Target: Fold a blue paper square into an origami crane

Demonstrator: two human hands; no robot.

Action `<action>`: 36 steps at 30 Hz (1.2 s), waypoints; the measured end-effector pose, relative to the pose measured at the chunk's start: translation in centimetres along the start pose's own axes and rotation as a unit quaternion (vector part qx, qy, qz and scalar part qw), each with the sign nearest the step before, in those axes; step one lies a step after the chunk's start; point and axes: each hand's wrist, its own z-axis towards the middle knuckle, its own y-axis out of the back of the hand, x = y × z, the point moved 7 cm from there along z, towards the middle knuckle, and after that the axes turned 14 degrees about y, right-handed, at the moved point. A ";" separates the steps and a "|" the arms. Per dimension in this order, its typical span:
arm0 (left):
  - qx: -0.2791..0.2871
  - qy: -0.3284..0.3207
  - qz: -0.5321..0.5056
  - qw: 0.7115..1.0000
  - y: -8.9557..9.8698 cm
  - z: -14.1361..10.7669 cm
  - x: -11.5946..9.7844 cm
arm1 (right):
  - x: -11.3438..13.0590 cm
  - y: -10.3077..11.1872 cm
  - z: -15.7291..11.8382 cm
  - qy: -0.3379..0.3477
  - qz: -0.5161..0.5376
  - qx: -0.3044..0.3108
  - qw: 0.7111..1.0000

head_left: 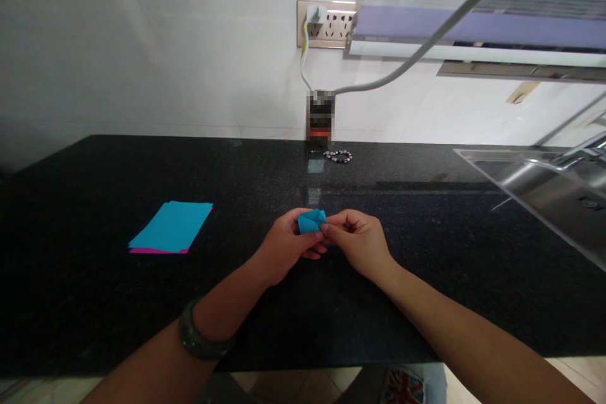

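Note:
A small folded piece of blue paper (310, 221) is held between my two hands above the dark counter. My left hand (286, 241) grips it from the left, with the thumb on its near side and the fingers behind and below. My right hand (362, 240) pinches its right edge between thumb and forefinger. Part of the paper's underside is hidden by the fingers. Off to the left lies a stack of square paper sheets (173, 226), blue on top with pink edges showing beneath.
The black speckled counter (227, 170) meets a white wall. A pixelated device (320, 118) with cables stands against it, a beaded loop (338, 156) beside it. Above is a socket panel (338, 25). A steel sink (530, 180) is set into the counter at right.

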 end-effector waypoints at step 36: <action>-0.187 -0.154 0.179 0.954 2.3 -0.7 -2.5 | -1.4 -0.9 -0.3 -0.087 0.005 0.064 0.994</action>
